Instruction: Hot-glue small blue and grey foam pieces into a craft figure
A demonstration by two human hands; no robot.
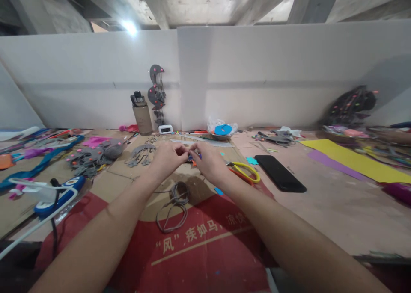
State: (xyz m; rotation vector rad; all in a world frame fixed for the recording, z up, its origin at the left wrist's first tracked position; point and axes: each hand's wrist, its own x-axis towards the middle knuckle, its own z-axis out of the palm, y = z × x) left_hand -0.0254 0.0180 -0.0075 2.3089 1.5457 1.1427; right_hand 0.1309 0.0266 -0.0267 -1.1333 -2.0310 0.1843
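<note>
On the table (324, 218), the scissors (244, 174) lie between the cord (181, 200) at left and the phone (280, 173) at right, with the bottle (143, 118) behind, farther left.

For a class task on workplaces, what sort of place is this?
Probably a craft workspace: coiled grey cord lies on printed cardboard, a tool with yellow and orange handles sits nearby, and a yellow sheet and a purple one lie to the right.
</note>
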